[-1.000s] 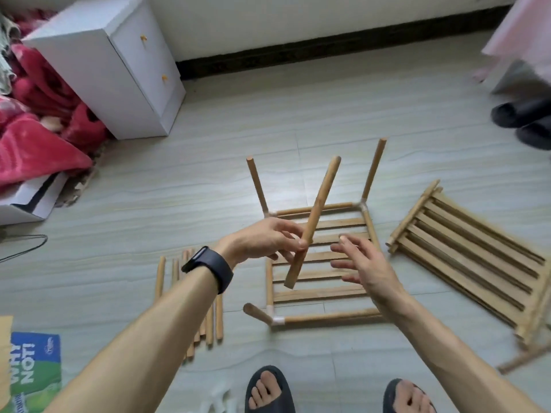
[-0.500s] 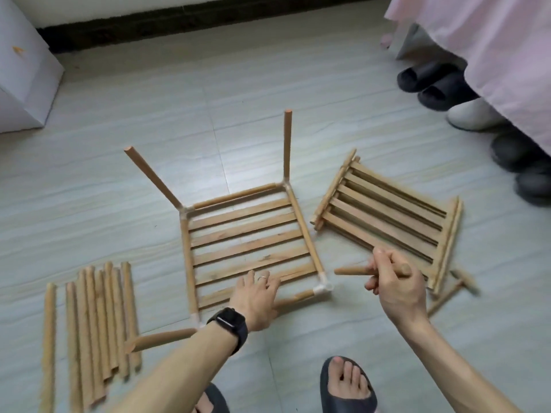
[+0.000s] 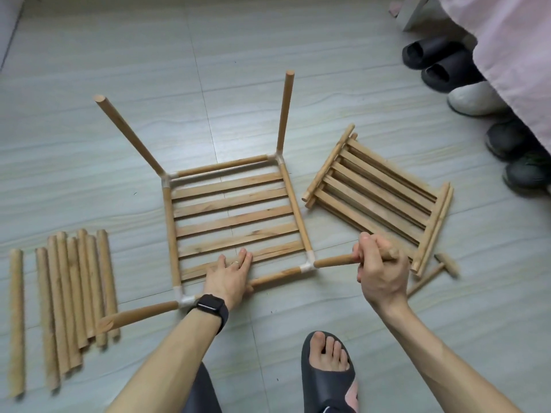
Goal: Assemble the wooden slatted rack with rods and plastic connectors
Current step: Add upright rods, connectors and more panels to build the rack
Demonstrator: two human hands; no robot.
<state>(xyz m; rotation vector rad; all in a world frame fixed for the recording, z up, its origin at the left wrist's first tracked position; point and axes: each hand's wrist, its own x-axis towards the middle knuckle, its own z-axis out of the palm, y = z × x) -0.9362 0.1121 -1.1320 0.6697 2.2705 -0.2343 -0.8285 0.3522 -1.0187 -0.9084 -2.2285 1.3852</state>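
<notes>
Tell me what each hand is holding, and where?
The right hand grips a rod near its outer end. The left hand lies flat on the rack, gripping nothing.

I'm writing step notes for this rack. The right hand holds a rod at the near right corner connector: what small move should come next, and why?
Probably push the rod home into the white connector. The right hand grips it with its tip at that socket, how deep is unclear, while the left hand presses flat on the slatted frame, bracing it.

One slatted frame [image 3: 232, 201], four corner rods [image 3: 284, 114], four white connectors [image 3: 308, 265], one wooden mallet [image 3: 425, 281]
</notes>
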